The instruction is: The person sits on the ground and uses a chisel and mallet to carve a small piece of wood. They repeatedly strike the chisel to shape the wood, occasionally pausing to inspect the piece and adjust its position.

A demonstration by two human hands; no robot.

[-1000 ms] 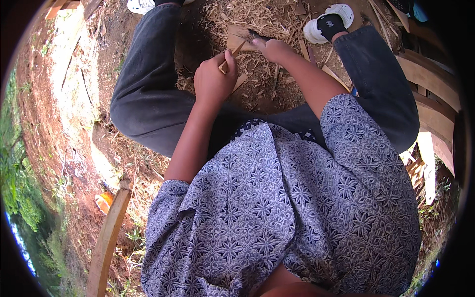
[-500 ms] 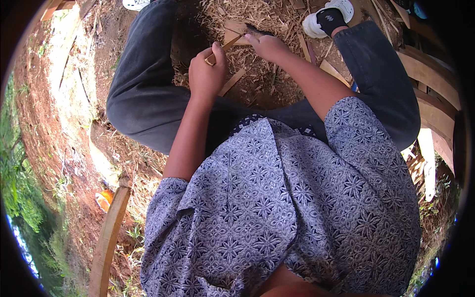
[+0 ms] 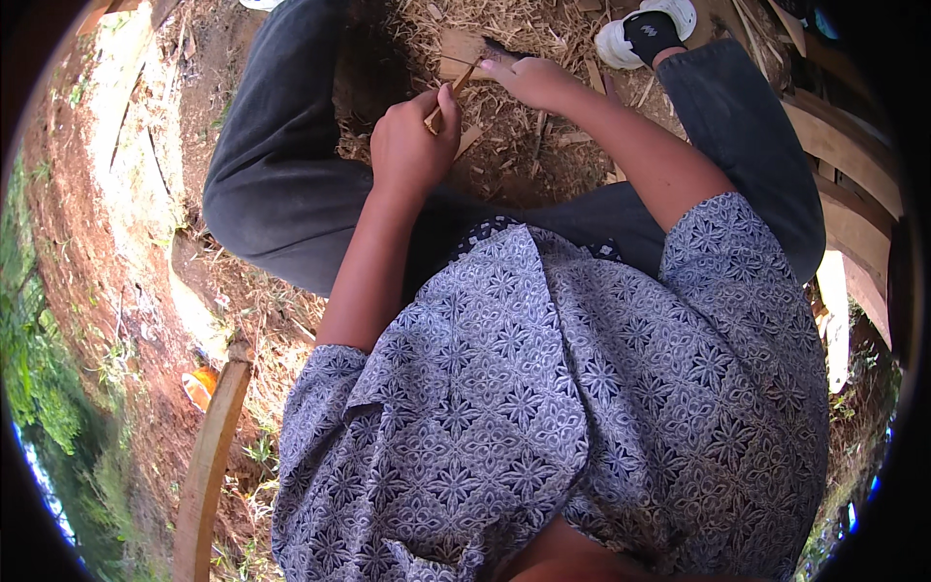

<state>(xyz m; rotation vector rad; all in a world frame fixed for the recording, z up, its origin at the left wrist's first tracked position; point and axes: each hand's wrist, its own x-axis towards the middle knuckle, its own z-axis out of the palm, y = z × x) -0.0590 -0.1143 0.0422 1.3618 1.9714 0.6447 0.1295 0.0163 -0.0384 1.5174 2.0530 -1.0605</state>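
My left hand is closed around a narrow wooden stick. The stick's near end shows beside the thumb, and its far part slants up and right to my right hand. My right hand is closed on what looks like a knife, its handle hidden in the fingers. The thin dark blade points left across the stick's far end. Beyond it, a flat wooden block lies on the ground, with a dark patch or object at its right side.
Wood shavings cover the ground between my bent legs. A white shoe is at the far right. Curved boards are stacked at the right. A wooden post stands at the lower left, near an orange object.
My left hand has shifted slightly right and turned, so the stick stands steeper. My right hand has moved slightly right, its elbow swinging outward.
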